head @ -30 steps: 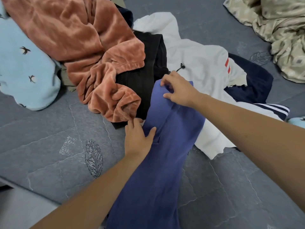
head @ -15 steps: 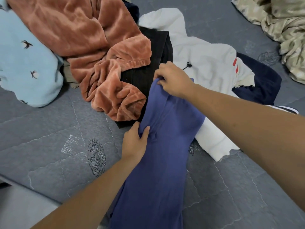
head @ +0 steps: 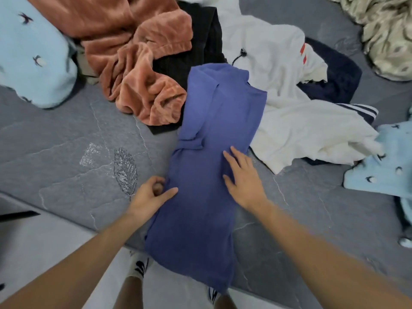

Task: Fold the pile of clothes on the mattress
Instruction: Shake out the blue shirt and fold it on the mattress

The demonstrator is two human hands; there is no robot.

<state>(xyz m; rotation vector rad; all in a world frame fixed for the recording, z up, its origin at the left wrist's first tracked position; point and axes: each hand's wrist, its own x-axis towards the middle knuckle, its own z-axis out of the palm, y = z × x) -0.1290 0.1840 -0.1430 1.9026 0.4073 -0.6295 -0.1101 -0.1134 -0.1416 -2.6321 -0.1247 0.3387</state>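
Head view: blue garment (head: 207,166) lies lengthwise at frame centre on mattress (head: 66,157), pile (rust fleece (head: 142,63), white top (head: 278,70)) above. Left hand (head: 150,195) pinches edge — anchoring it; right hand (head: 244,177) flat, fingers straight, smoothing fold.

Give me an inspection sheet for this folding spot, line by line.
Surface: grey quilted mattress, leaf stitching.
Job's things: blue garment lying lengthwise, near end hanging over the mattress edge; unfolded pile behind: rust velvet piece, black garment, white garment.
Clutter: light blue fleece; beige patterned cloth.
Grips: left hand pinches the blue garment's left edge; right hand flat on it.
Cables: nothing seen.
Surroundings: pale floor, person's socked feet below.
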